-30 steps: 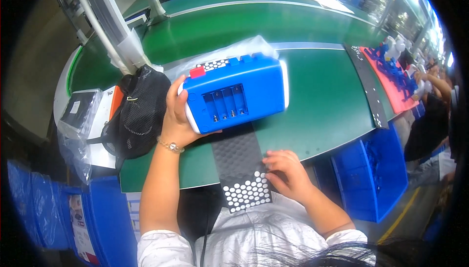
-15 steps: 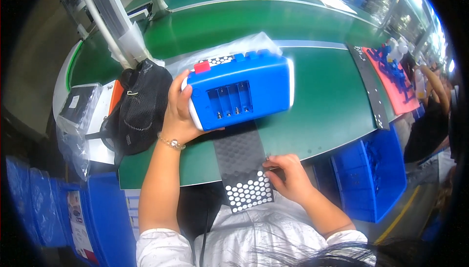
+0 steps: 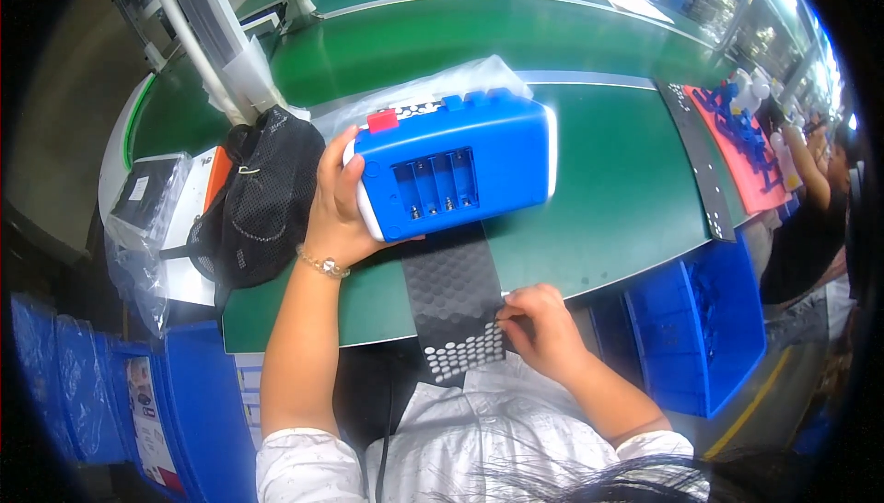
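My left hand (image 3: 341,204) grips the left end of a blue plastic device (image 3: 511,167) with white end faces, tilted above the bench. Its open battery compartment (image 3: 435,183) faces me, with dividers and metal contacts and no batteries in it. A red button-like part (image 3: 382,120) and several blue tabs sit along its top edge. Below it, a black sheet of white round stickers (image 3: 451,291) hangs over the bench's near edge; the dots show on its lower end. My right hand (image 3: 543,328) pinches the sheet's right edge, thumb and forefinger together; the fingertips partly hide the spot.
A black mesh bag (image 3: 267,199) and a plastic-wrapped dark box (image 3: 152,195) lie at the left. Clear plastic film (image 3: 460,80) is behind the device. At right are a pink mat with blue parts (image 3: 746,158), a blue bin (image 3: 709,328) and another person (image 3: 810,181).
The lower end of the sheet has tilted up, so its dots look flatter. My right hand has moved slightly upward; my left hand still holds the blue device in nearly the same place.
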A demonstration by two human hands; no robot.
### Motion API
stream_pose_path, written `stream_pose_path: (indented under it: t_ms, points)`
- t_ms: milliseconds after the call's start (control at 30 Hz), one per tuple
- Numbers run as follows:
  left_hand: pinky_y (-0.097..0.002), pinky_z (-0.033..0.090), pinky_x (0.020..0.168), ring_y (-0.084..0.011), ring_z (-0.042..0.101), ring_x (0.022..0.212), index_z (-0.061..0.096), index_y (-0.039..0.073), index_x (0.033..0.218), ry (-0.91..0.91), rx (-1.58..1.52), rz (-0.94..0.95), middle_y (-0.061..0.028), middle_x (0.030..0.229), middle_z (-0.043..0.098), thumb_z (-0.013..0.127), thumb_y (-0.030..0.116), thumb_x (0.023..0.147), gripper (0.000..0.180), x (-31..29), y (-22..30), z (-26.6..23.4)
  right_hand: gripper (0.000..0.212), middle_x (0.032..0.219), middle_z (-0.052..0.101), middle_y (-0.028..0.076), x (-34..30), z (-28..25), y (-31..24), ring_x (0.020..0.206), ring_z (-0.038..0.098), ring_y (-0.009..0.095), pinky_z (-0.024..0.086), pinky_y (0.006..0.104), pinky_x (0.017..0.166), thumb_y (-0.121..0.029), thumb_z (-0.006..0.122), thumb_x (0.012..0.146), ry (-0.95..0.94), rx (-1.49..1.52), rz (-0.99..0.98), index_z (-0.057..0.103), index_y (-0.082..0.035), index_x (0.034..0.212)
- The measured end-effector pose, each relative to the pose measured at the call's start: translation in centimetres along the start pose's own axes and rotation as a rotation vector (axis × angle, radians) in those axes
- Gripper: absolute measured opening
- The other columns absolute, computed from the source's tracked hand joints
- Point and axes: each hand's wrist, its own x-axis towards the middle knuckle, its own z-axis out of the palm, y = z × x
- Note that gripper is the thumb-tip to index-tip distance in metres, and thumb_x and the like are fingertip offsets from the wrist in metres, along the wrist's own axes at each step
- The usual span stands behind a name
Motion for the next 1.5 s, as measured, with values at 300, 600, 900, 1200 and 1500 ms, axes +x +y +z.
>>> stream_pose_path:
  t_ms: [300,600,900,1200,1500]
  points:
    - [-0.0449,0.043,0.093,-0.0401,0.037,0.119,0.009,0.028,0.133,0.026,-0.052,0.003,-0.0179,0.133,0.027,0.088,0.037,0.039,0.123,-0.2,-0.5,0.3,0.048,0.083,0.063,0.004,0.8,-0.1,0.5,0.089,0.057,0.026,0.038,0.0449,0.090,0.008,0.065,0.066,0.002,0.004,-0.087,0.044,-0.008,0.106]
    - [-0.0443,0.044,0.092,-0.0397,0.037,0.119,0.005,0.031,0.135,0.029,-0.032,0.018,-0.0167,0.135,0.024,0.087,0.038,0.042,0.124,-0.1,-0.4,0.2,0.072,0.096,0.054,0.013,0.7,1.1,-0.3,0.088,0.059,0.024,0.050,0.0342,0.069,0.012,0.064,0.068,-0.019,0.188,-0.194,0.031,-0.015,0.125]
    - [-0.0443,0.044,0.092,-0.0392,0.036,0.120,0.007,0.031,0.134,0.022,-0.027,0.008,-0.0157,0.135,0.024,0.086,0.037,0.044,0.120,-0.2,-0.4,0.3,0.071,0.102,0.051,0.013,0.5,2.1,0.0,0.082,0.059,0.027,0.049,0.0347,0.068,0.013,0.063,0.067,-0.054,0.007,-0.283,0.030,-0.013,0.125]
    - [-0.0447,0.044,0.092,-0.0397,0.037,0.119,0.005,0.030,0.134,0.027,-0.017,0.025,-0.0165,0.135,0.025,0.087,0.039,0.042,0.123,0.1,-0.3,0.1,0.067,0.107,0.050,0.012,0.4,3.0,0.9,0.083,0.057,0.027,0.048,0.0349,0.068,0.011,0.063,0.067,0.018,0.024,-0.491,0.034,-0.013,0.122]
    - [-0.0454,0.043,0.092,-0.0405,0.036,0.119,0.006,0.029,0.134,0.023,-0.017,0.014,-0.0177,0.134,0.026,0.087,0.039,0.041,0.124,0.0,-0.3,0.0,0.047,0.110,0.052,0.012,0.4,2.6,0.6,0.086,0.056,0.026,0.045,0.0363,0.076,0.000,0.060,0.070,-0.047,0.029,-0.458,0.050,-0.012,0.114]
